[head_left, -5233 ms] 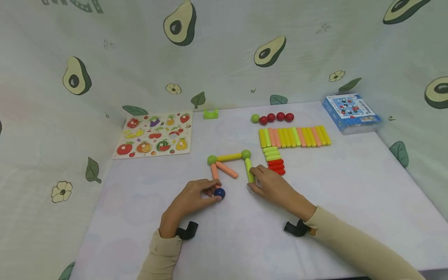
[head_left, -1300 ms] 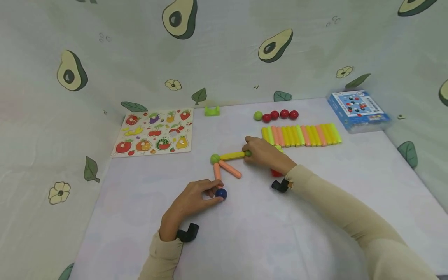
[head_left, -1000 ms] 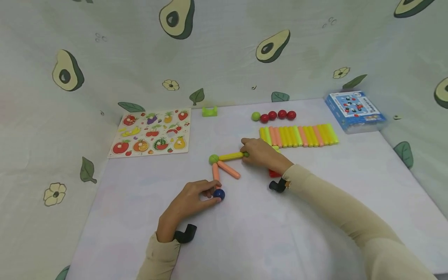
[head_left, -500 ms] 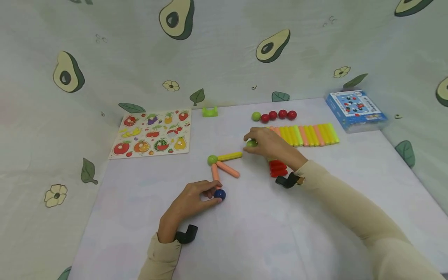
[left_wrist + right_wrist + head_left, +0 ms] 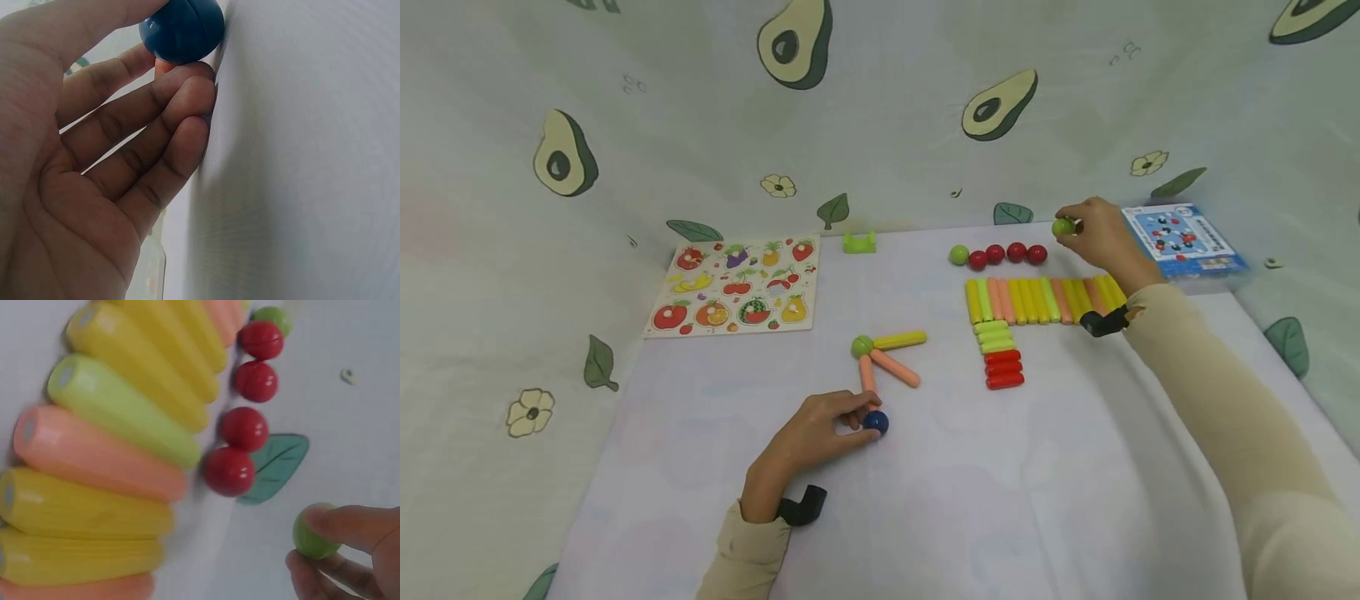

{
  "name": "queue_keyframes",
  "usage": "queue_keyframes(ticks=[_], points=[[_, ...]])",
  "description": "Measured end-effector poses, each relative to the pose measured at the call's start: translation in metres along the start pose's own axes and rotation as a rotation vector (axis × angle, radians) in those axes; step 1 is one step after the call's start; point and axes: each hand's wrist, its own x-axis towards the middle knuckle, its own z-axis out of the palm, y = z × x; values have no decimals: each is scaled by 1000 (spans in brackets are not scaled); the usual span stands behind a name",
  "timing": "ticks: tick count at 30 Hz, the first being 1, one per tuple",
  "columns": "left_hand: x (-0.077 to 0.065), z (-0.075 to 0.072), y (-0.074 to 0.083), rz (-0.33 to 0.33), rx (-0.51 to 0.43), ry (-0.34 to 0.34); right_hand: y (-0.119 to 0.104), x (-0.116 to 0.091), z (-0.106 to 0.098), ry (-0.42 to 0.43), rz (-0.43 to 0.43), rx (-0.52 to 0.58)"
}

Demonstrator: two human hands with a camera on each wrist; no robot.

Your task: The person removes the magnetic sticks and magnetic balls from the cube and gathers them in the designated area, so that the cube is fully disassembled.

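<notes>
My left hand (image 5: 827,429) holds a dark blue ball (image 5: 876,422) between thumb and fingers, low on the table. A pink rod (image 5: 868,372) runs from that ball up to a green ball (image 5: 862,347). From this green ball a yellow rod (image 5: 901,339) and a second pink rod (image 5: 897,368) also fan out to the right. At the back right, my right hand (image 5: 1101,237) pinches another green ball (image 5: 315,531) by its fingertips, raised near the end of the ball row. The left wrist view shows the blue ball (image 5: 182,30) close up against thumb and fingers.
A row of yellow, pink and lime rods (image 5: 1022,302) lies under the right forearm's side, with short lime rods (image 5: 995,337) and red rods (image 5: 1003,369) below. Behind are red balls (image 5: 1017,253), a green bracket (image 5: 860,242), a fruit board (image 5: 737,287) and a blue box (image 5: 1206,265).
A lime rod has left the assembly, and the rod row has gained one at its right end. My right hand has taken the green ball off the yellow rod and carried it back right.
</notes>
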Motion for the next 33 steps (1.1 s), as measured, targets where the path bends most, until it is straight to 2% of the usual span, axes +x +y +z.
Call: queue_keyframes(ticks=[6, 11, 15, 18, 21, 25, 30, 33], points=[[0, 2, 0, 1, -23, 4, 26, 17, 16, -104, 109, -10], [-1, 4, -2, 7, -34, 1, 37, 23, 27, -169, 150, 13], [-1, 4, -3, 8, -12, 8, 40, 25, 26, -194, 147, -7], [0, 2, -4, 7, 7, 12, 35, 25, 17, -155, 102, -24], [-1, 2, -3, 5, 18, 17, 21, 14, 7, -95, 49, -23], [-3, 1, -3, 2, 29, 28, -8, -8, 5, -31, -45, -10], [-1, 2, -5, 17, 28, 27, -46, -48, 25, 9, -164, -3], [0, 2, -5, 14, 26, 23, -74, -70, 48, -6, -315, 17]])
